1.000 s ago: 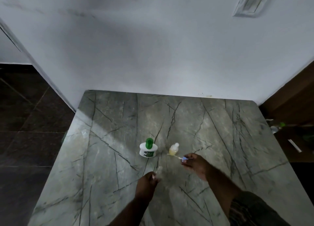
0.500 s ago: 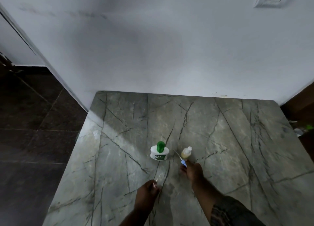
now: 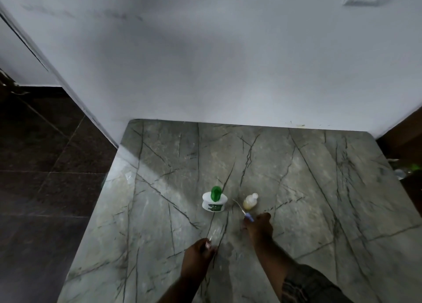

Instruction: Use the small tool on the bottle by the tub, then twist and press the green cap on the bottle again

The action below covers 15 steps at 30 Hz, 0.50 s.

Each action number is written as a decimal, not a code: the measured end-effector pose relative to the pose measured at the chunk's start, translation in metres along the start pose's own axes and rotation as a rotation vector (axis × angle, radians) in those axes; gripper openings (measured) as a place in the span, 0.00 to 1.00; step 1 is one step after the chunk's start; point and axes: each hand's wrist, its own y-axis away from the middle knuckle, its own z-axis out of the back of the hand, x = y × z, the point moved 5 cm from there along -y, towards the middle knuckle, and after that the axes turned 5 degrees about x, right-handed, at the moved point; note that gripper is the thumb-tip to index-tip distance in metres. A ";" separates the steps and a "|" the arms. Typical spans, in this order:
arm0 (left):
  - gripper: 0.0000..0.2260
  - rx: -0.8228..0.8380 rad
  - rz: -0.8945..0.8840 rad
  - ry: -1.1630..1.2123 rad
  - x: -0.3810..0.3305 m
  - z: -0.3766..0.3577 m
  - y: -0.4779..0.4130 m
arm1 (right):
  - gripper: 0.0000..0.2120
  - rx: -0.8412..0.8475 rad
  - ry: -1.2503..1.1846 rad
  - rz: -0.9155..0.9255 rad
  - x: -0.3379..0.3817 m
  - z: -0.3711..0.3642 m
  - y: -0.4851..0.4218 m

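Grey marble tabletop [image 3: 319, 188]. Right hand [image 3: 259, 227] pinches a dropper [image 3: 242, 208] beside the small bottle [image 3: 250, 202]; left hand [image 3: 201, 254] grips a clear vial [image 3: 211, 236]. Step: drawing liquid. Next needs a steady tip.

One view only, worn on the head. The scene is seen from above, facing forward and steeply down onto a veined stone slab [image 3: 296, 188] that fills the lower frame. A white wall [image 3: 205, 63] fills the upper half. Wide-angle bending is noted at the edges. Both forearms enter from the bottom edge, close to the lens.
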 end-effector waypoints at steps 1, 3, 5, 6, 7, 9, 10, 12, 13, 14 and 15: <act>0.08 0.001 0.004 -0.005 0.001 0.000 0.000 | 0.26 0.000 0.061 0.014 0.000 -0.001 0.001; 0.08 0.001 0.006 -0.009 0.001 0.000 0.001 | 0.26 -0.004 0.191 0.040 0.001 -0.004 0.004; 0.10 -0.005 0.004 -0.007 0.001 0.000 0.000 | 0.24 -0.012 0.235 0.062 0.001 -0.005 0.005; 0.11 -0.007 0.006 -0.007 0.000 0.000 0.001 | 0.23 -0.009 0.233 0.070 0.000 -0.005 0.005; 0.12 -0.006 0.007 -0.006 0.000 0.000 0.001 | 0.23 -0.003 0.225 0.071 -0.001 -0.006 0.005; 0.11 -0.001 0.004 -0.012 0.000 0.000 0.001 | 0.24 0.016 0.203 0.071 -0.001 -0.008 0.005; 0.11 0.001 0.003 -0.011 0.000 0.001 0.000 | 0.25 0.026 0.192 0.073 -0.001 -0.008 0.004; 0.10 0.004 -0.004 -0.002 -0.002 0.002 0.000 | 0.26 0.047 0.176 0.082 -0.002 -0.006 0.005; 0.10 0.002 -0.009 -0.002 -0.004 0.003 0.001 | 0.26 0.051 0.173 0.086 -0.004 -0.003 0.008; 0.10 -0.007 -0.011 -0.006 -0.005 0.004 0.002 | 0.26 0.049 0.187 0.093 -0.006 0.000 0.011; 0.10 -0.022 -0.013 -0.003 -0.007 0.004 0.001 | 0.25 0.043 0.216 0.114 -0.008 0.001 0.017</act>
